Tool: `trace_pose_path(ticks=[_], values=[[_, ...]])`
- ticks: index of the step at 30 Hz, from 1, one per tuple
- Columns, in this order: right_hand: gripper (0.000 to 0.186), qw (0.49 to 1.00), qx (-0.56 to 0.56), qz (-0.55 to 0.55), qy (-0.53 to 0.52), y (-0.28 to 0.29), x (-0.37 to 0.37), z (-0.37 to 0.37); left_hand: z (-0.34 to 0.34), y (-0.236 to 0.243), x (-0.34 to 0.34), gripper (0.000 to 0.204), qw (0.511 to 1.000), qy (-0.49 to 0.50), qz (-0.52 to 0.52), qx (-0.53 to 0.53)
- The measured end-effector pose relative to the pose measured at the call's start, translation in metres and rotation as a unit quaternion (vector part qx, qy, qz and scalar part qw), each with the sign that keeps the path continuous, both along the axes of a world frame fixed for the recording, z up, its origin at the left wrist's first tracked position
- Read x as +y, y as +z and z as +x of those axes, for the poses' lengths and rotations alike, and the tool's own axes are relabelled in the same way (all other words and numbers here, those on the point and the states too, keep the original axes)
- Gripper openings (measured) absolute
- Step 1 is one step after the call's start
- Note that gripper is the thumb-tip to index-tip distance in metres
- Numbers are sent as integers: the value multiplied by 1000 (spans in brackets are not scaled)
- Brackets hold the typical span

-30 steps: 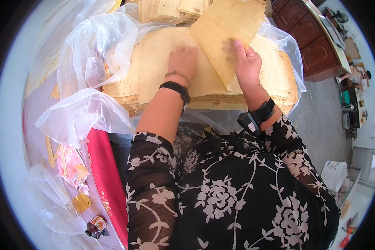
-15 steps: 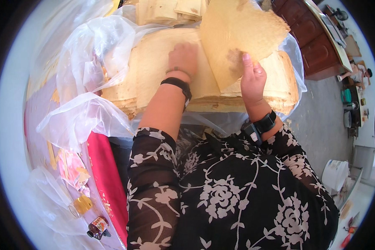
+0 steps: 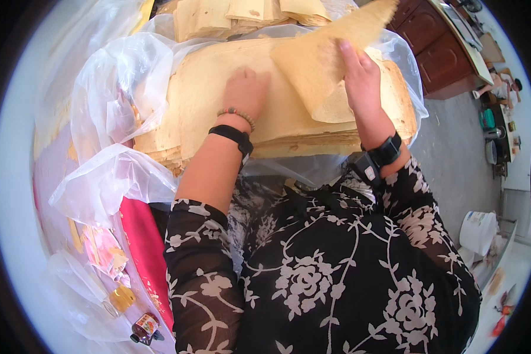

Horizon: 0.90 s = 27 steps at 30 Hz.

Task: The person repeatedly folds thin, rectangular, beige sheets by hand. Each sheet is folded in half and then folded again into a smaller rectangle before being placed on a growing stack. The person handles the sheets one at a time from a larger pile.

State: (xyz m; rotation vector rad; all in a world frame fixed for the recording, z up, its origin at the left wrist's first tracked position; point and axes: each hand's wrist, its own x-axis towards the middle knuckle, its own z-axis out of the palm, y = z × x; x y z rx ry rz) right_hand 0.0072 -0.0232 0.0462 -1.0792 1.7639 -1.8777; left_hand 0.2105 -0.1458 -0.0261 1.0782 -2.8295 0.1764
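A broad stack of thin tan flatbread sheets (image 3: 200, 82) lies in front of me, its layered edges showing along the near side. My right hand (image 3: 361, 74) pinches one flatbread sheet (image 3: 312, 65), thumb on top. That sheet is lifted and folded up at the right, its lower part still against the stack. On the left half of the pile rests my left hand (image 3: 245, 91), back upward and fingers curled under. Its fingertips are hidden against the top sheet, and whether they grip anything does not show.
Clear plastic sheeting (image 3: 109, 88) surrounds the stack. More folded flatbreads (image 3: 203, 20) lie beyond it. At lower left are a glass jar (image 3: 121, 300) and a small dark bottle (image 3: 145, 328). A brown cabinet (image 3: 439, 53), a white bucket (image 3: 478, 231) and another person (image 3: 502, 88) appear at right.
The lifted sheet has folded over and tipped further to the right, with my right hand rising slightly. My left hand has shifted a little left and nearer on the stack.
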Motion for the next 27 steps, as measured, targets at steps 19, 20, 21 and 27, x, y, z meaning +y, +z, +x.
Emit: trace_pose_path(ticks=[19,20,21,27], values=[[35,985,12,-152,-82,76,30,-20,-61,-4,-23,39,990,98,95,38],[35,973,-21,-226,-42,84,34,-26,-61,-4,-25,41,990,98,93,39],[35,969,-30,-240,-49,87,39,-26,-60,-3,-26,42,990,98,100,33],[46,931,95,-8,352,50,40,31,2,7,7,47,788,67,484,375]])
